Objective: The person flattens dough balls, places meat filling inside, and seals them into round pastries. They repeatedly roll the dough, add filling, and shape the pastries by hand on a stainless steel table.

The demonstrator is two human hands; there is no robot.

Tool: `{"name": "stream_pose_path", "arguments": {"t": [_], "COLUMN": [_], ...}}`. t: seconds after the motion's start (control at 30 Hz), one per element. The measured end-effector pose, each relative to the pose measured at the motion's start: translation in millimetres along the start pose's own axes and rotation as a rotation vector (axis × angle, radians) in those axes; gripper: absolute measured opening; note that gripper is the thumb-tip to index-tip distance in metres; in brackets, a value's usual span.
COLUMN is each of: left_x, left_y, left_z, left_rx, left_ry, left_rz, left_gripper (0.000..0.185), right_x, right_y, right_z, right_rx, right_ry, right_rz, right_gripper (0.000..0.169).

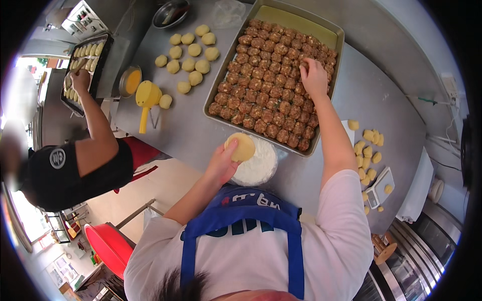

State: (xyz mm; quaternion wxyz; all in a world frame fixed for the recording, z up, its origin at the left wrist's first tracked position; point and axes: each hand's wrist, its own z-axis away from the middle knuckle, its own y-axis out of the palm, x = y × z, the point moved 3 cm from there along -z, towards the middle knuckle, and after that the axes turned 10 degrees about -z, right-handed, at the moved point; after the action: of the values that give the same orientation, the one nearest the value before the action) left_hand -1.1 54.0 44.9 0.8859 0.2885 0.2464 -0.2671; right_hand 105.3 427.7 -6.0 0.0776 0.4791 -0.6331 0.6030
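Observation:
My left hand [222, 161] holds a flat round disc of pale yellow dough [241, 147] between thumb and fingers, over the left edge of a round container of white flour [257, 165]. My right hand [314, 77] reaches over a large metal tray [276, 148] filled with rows of brown filling balls [263, 86]. Its fingertips touch a ball on the right side of the tray; whether they grip it cannot be told. Round dough balls [194, 49] lie on the metal table [169, 124] left of the tray.
A yellow-handled dispenser [147, 96], a bowl of orange-yellow liquid [131, 81] and a dark metal bowl [170, 15] stand left. Small dough pieces [367, 152] and a white scale [381, 188] lie right. A co-worker's arm [96, 116] reaches over a tray of shaped dough [83, 67].

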Motion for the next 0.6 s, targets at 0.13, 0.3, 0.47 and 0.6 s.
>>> {"name": "stream_pose_path", "arguments": {"t": [0.13,0.3,0.47,0.6], "left_x": [-11,-27,-25,-23], "left_y": [-3,21,40,56], "left_z": [-12,-15,27,58], "left_rx": [0.033,0.192,0.549,0.606], "left_ry": [0.082,0.151,0.034,-0.019], "left_rz": [-0.018,0.02,-0.178,-0.042], "left_gripper": [0.038,0.04,0.043,0.043], "right_x": [41,172,206,190], "right_y": [-11,-58,-73,-53], "right_z": [19,127,187,226], "right_rx": [-0.125,0.161,0.23,0.116], "right_ry": [0.197,-0.351,-0.317,-0.084], "right_rz": [-0.428,-0.359,-0.583,-0.806], "right_gripper": [0.037,0.045,0.052,0.047]}}
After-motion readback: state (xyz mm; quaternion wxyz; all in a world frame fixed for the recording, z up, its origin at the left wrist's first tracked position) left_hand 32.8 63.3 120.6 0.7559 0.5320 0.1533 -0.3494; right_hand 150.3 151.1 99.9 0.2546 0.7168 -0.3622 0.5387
